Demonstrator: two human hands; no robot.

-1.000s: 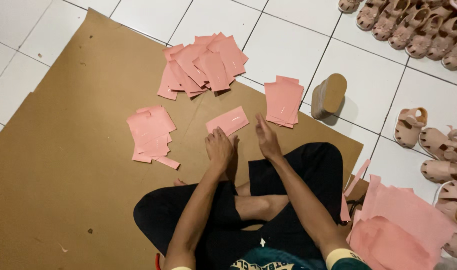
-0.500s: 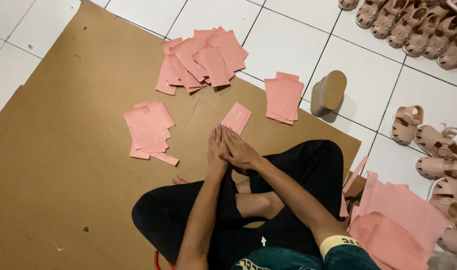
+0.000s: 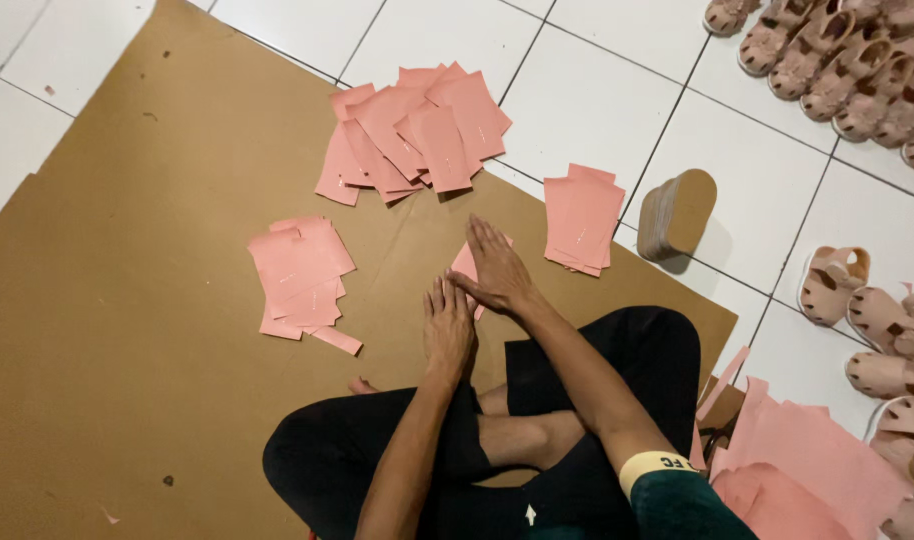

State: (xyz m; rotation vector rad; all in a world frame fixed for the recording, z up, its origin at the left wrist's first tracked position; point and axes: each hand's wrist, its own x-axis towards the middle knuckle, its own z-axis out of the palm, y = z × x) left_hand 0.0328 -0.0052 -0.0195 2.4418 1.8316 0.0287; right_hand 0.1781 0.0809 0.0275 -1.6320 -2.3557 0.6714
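My right hand lies flat, palm down, on a small pink paper piece on the brown cardboard sheet; only the edges of the piece show around the fingers. Just below and to the left, my left hand rests flat on the cardboard with its fingertips at the right hand's edge, holding nothing. A loose pile of pink pieces lies to the left of my hands. A neat stack of pink pieces sits to the right, and a larger heap of pink pieces lies farther away.
I sit cross-legged in black trousers at the cardboard's near edge. A tan shoe sole stands on the white tiles. Several beige sandals line the right side. Large pink sheets lie by my right knee.
Both hands came together over the single pink piece; the right hand crossed left and now presses flat on it. The left hand slid back toward my legs.
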